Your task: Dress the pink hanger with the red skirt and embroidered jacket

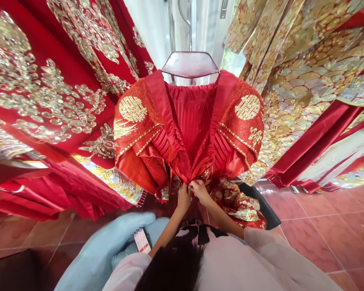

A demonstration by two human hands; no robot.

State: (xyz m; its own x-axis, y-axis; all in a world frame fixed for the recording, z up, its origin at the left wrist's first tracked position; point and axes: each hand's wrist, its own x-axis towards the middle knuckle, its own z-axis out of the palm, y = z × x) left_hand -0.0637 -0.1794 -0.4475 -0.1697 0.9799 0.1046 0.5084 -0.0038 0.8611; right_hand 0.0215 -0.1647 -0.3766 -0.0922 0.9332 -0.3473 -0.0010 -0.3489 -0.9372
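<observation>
A red pleated skirt (194,109) with a gathered waistband and gold roundels hangs from a clear hanger (190,64) straight ahead of me. The front of its waistband is drawn down toward me into a V. At the tip of that V, my left hand (184,195) is closed on the red cloth. Right beside it, my right hand (199,190) pinches the same edge with thumb and finger. The two hands nearly touch. Whatever small part lies between the fingertips is too hidden to make out.
Red cloth with silver beadwork (57,81) hangs at the left, and gold-patterned garments (309,68) at the right. Red and gold fabric (239,206) rests on a black seat-like surface (265,212) near my right forearm. A light blue cloth shape (109,238) lies at lower left. The floor (318,230) has reddish tiles.
</observation>
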